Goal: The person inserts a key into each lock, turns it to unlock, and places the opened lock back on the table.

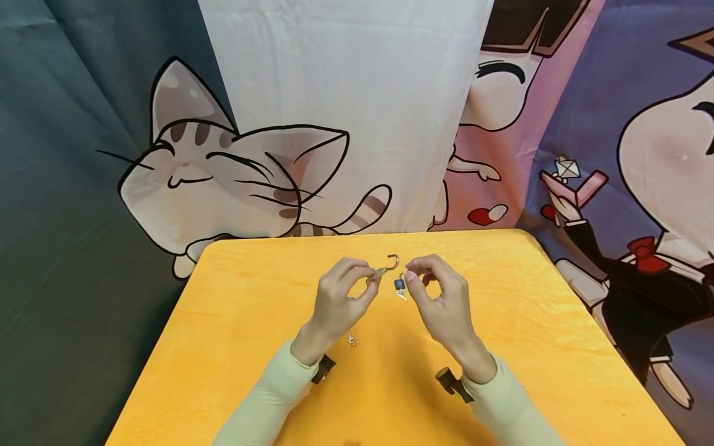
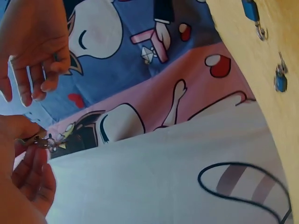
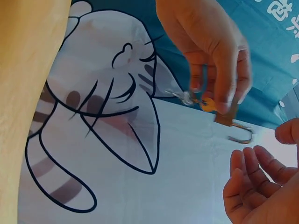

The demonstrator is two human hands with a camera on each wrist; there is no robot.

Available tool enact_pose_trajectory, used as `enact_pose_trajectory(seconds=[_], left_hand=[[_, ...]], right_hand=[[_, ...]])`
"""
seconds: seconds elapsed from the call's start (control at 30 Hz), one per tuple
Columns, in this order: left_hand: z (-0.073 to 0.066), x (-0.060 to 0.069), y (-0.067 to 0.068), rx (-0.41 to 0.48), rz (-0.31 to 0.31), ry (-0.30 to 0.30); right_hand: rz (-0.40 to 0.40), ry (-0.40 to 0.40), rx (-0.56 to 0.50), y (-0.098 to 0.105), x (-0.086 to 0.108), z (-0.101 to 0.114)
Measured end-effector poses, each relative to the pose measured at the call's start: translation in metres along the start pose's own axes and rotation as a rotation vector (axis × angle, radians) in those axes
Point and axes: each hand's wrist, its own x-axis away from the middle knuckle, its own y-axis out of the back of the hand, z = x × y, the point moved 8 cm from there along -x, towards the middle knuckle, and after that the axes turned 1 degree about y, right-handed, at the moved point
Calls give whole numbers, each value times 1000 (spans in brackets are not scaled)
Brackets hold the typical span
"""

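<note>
My left hand (image 1: 341, 300) pinches a brass-coloured padlock (image 3: 224, 119) by its body, its curved shackle (image 1: 393, 262) swung open and pointing toward the right hand. Small keys (image 3: 188, 98) dangle from the padlock in the right wrist view. Just right of the shackle is my right hand (image 1: 443, 300), fingers loosely bent, thumb apart and nothing held in the right wrist view. Below and between the hands lies a blue padlock (image 1: 399, 284) with keys (image 1: 401, 295) on the table. The left wrist view shows two blue padlocks, one (image 2: 281, 83) whole and another (image 2: 251, 9) cut by the frame's edge.
A yellow cloth covers the table (image 1: 251, 322). Near the left wrist lies a small metal piece (image 1: 351, 339), partly hidden and too small to name surely. Behind the far edge hangs a printed curtain (image 1: 357, 74) with cartoon figures. Dark camera mounts sit at both wrists.
</note>
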Motion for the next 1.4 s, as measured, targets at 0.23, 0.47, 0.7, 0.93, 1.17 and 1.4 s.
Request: enact_pose_trajectory(seconds=[0.23,0.47,0.7,0.93,1.17,1.4], left_hand=[[30,8,-7,159,61,265],[59,23,-20,329,113,588],[85,44,-39,447,186,845],[106,67,-65,449,331,1005],[123,89,-88,372,485,1113],[140,104,-103,368,537,1191]], right_hand=[[35,65,59,5,-3,3],[51,104,120,12,-2,-2],[147,134,198,13,2,-6],[258,141,271,11,6,-9],[275,135,293,12,8,-12],[331,135,315,10,9,-14]])
